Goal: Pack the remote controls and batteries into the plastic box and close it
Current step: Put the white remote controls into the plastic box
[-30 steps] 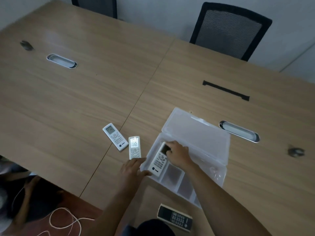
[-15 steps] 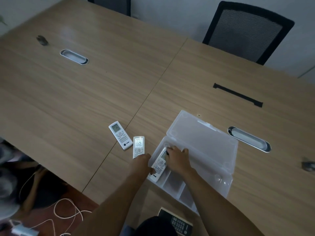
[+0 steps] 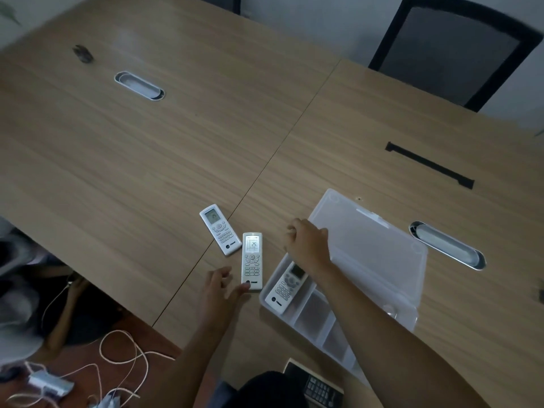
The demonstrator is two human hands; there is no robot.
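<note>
Left hand (image 3: 219, 287): fingers (image 3: 243, 288) loosely spread, one fingertip touching the near end of the middle remote (image 3: 252, 261), which lies flat on the wood-grain desk (image 3: 147, 160). Right hand (image 3: 307, 241): fingers curled inward, holding nothing visible, above the far left corner of the plastic box (image 3: 409, 290). The box is translucent, rectangular, lid open flat. One white remote (image 3: 287, 287) lies in its left compartment. Another remote (image 3: 220, 229) lies on the desk, just beside the middle one

We read "25" on the display of the middle white remote (image 3: 252, 261). A brand mark sits at each white remote's near end; its lettering is too small to read.
</note>
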